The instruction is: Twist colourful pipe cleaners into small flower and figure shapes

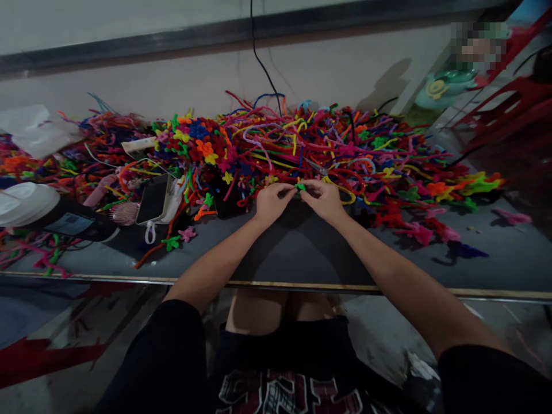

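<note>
Between my fingertips is a small green pipe cleaner piece, bent into a looped shape. My left hand pinches it from the left, and my right hand pinches it from the right. Both hands are raised over the dark table, close to the front of a big heap of coloured pipe cleaners. Just beyond my right hand, scissors or pliers lie partly buried in the heap. A yellow pipe cleaner loop curves beside the right hand.
At left lie a dark cup with a white lid, a pink hairbrush and a phone. Finished pipe cleaner flowers are bunched on the heap. A black cable hangs down the wall. Red chairs stand at right.
</note>
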The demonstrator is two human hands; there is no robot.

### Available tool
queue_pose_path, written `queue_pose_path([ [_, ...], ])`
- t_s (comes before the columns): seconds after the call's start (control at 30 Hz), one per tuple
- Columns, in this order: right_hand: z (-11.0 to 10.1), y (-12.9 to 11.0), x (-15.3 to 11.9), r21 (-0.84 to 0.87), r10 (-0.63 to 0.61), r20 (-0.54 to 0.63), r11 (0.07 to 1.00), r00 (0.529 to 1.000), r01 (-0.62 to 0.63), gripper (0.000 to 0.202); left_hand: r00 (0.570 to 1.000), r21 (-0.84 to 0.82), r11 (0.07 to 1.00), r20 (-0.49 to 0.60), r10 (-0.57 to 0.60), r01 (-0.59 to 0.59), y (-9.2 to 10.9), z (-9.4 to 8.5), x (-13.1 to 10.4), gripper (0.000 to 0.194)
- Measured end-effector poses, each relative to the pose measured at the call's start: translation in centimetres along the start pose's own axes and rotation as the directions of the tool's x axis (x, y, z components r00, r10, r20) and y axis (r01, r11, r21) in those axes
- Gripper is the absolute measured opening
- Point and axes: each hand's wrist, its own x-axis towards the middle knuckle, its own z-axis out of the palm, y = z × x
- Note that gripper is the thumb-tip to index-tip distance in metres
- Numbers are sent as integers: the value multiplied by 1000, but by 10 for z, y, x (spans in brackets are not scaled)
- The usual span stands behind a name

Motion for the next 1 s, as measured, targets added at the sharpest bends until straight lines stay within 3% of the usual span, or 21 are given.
queue_pose_path([
  [0.2, 1, -8, -2, -101, -51, -66, 994, 997, 44, 21, 1000, 140, 990, 10, 23, -24, 6, 2, -3, 17],
  [0.43, 4, -12, -5, -138, -46, -150, 990, 988, 25, 18, 994, 175, 980, 52, 91, -99, 13, 2, -6, 17],
  [0.53, 4, -13, -6, -134, -38, -158, 991, 987, 17, 18, 995, 102, 991, 46, 83, -88, 16, 2, -5, 16],
  [0.67, 3, -9, -4, -68, -9, -127, 998, 992, 0, 19, 997, -108, 994, 73, -10, 18, 10, 3, -2, 16],
  [0.83, 4, -8, 0, 275, 242, 18, 932, 970, -238, 22, 980, -394, 902, 151, -128, 178, 1, 10, -2, 24],
  [0.93, 3, -7, 3, 371, 317, 77, 871, 945, -323, 23, 973, -431, 876, 168, -158, 217, 0, 12, -3, 28],
  [1.0, 2, -5, 4, 357, 335, 57, 873, 940, -333, 24, 982, -350, 921, 135, -131, 171, 1, 9, -2, 28],
])
